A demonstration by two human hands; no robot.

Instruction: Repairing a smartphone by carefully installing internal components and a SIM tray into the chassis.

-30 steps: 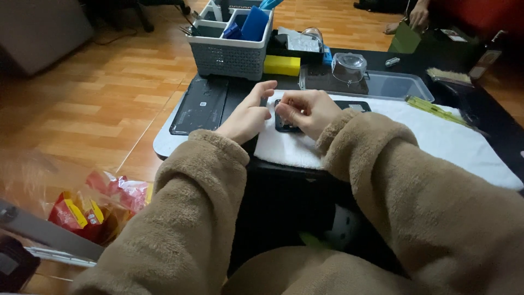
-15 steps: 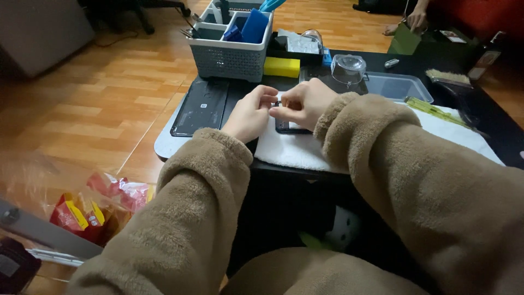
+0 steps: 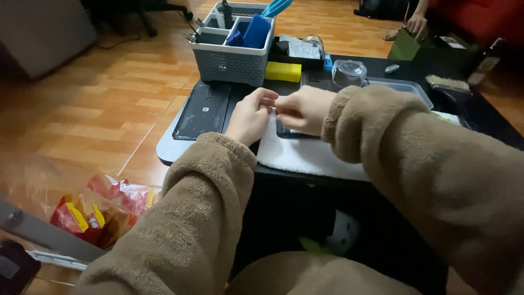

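Both hands meet over the near edge of a dark flat device (image 3: 297,133) that lies on a white towel (image 3: 311,155) spread on the black table (image 3: 382,68). The left hand (image 3: 251,116) comes in from the lower left in a brown fleece sleeve, wrist bent slightly, knuckles up, its fingers (image 3: 266,100) curled in toward the thumb. The right hand (image 3: 305,109) reaches across from the right, forearm sloping down toward the device, back of the hand facing the camera, fingers folded under. The fingertips of the two hands touch or nearly touch just above the device's left end. The grip of each hand is drawn together, but whether anything is pinched between the fingers cannot be told; the spot is hidden by the knuckles.

Left of the device, past the towel's edge, a black slab (image 3: 204,109) like a keyboard panel lies flat on the table. Behind the device stands a grey slotted basket (image 3: 232,65) with blue tools standing in it. Just right of the basket lies a yellow block (image 3: 283,71), and farther right of that a clear upturned cup (image 3: 349,72) and a shallow clear tray (image 3: 406,87). A brush (image 3: 447,83) lies beyond the tray. Far behind the device, at the frame's top right, another person's hand (image 3: 417,23) rests near a green object. On the wooden floor, well left of the device and nearer the camera, lie red and yellow snack bags (image 3: 103,210).
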